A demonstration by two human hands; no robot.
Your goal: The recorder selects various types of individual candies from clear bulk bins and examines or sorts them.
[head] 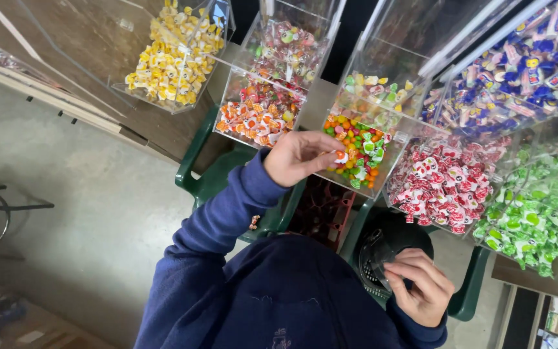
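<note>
Head view, looking down over a dark blue hooded sweatshirt (279, 297).

Left hand (301, 157): raised, arm stretched forward, fingers curled and pinched on a small white-wrapped candy (341, 157) at the front opening of a clear plastic bin of mixed orange, green and pink candies (356, 152). The candy sits at the fingertips, right at the bin's mouth.

Right hand (421, 284): low and close to the body, fingers closed around the rim of a clear plastic bag or cup (376, 262); which of the two, I cannot tell. It is held over a dark round opening just beyond the hand.

Around the left hand:
- Just to its left, a clear bin of orange-and-white wrapped candies (256, 116).
- Further left and beyond, a clear bin of yellow-wrapped candies (172, 61).

Beyond the right hand:
- A clear bin of red-and-white wrapped candies (444, 181), directly ahead.
- To its right, a clear bin of green-wrapped candies (531, 213).
- Further up, a clear bin of blue-and-purple wrapped candies (524, 71).

Between the two hands, under the bins: green plastic frame (208, 181) and a dark red crate (321, 210). Grey concrete floor (85, 194) well left of the left arm.
</note>
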